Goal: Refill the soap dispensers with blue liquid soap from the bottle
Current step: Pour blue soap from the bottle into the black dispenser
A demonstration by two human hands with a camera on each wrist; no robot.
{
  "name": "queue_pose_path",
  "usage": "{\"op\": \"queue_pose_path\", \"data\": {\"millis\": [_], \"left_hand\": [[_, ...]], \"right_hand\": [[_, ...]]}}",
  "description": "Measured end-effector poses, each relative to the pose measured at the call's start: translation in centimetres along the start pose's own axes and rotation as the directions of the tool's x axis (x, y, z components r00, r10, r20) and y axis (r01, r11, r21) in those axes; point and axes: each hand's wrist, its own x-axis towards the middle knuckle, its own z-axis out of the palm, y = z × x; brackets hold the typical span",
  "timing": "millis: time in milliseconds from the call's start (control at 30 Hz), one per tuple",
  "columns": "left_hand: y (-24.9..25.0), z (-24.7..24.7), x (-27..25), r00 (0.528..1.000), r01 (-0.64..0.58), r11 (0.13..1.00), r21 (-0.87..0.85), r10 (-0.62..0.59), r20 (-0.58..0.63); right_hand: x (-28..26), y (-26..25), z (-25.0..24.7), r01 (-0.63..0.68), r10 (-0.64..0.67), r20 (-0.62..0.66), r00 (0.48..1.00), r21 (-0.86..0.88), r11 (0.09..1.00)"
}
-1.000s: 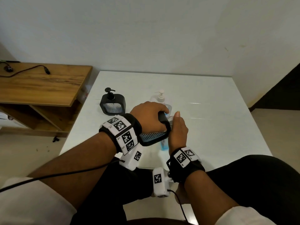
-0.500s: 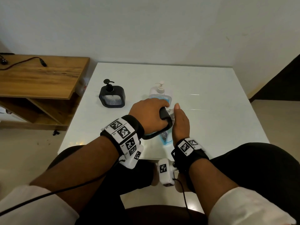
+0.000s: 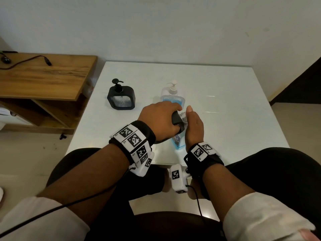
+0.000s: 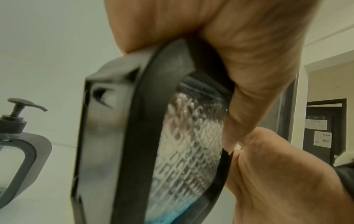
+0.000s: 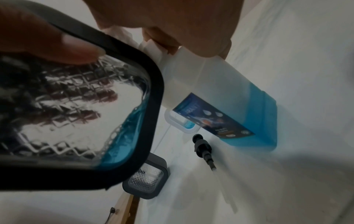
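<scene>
Head view: left hand (image 3: 159, 119) gripping tilted dispenser (image 5: 76, 97). Right hand (image 3: 193, 126) curled round bottle (image 5: 226, 97), mouths meeting for pouring. Spare dispenser (image 3: 121, 98) at ten o'clock.

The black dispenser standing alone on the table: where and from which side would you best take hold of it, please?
Probably the black dispenser by its body rather than its pump: it stands upright, broad face toward the camera, so a hand from the side could wrap the narrow black frame, thumb in front, fingers behind.
</scene>
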Motion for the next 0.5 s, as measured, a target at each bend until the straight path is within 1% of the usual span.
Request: {"op": "queue_pose_path", "data": {"millis": [67, 167, 267, 333, 500], "left_hand": [[0.1, 0.0, 0.1, 1.0, -0.006, 1.0, 0.007, 0.006, 0.0], [0.2, 0.0, 0.4, 1.0, -0.002, 1.0, -0.011, 0.002, -0.006], [0.3, 0.0, 0.5, 1.0, 0.013, 1.0, -0.013, -0.013, -0.018], [0.3, 0.1, 0.5, 0.999, 0.014, 1.0, -0.023, -0.014, -0.033], [0.2, 0.5, 0.5, 0.999, 0.0, 1.0, -0.03, -0.001, -0.039]], "right_hand": [[0.2, 0.0, -0.1, -0.019, 0.019, 0.022, 1.0, 0.006, 1.0], [0.8, 0.0, -0.2, -0.001, 0.002, -0.016, 1.0, 0.001, 1.0], [1.2, -0.1, -0.2, 0.015, -0.017, -0.046, 0.999, -0.057, 0.998], [1.3, 0.0, -0.2, 0.022, -0.025, -0.055, 0.998, -0.05, 0.998], [1.2, 0.6, -0.3, 0.019, -0.019, -0.018, 1.0, -0.015, 1.0]]}}
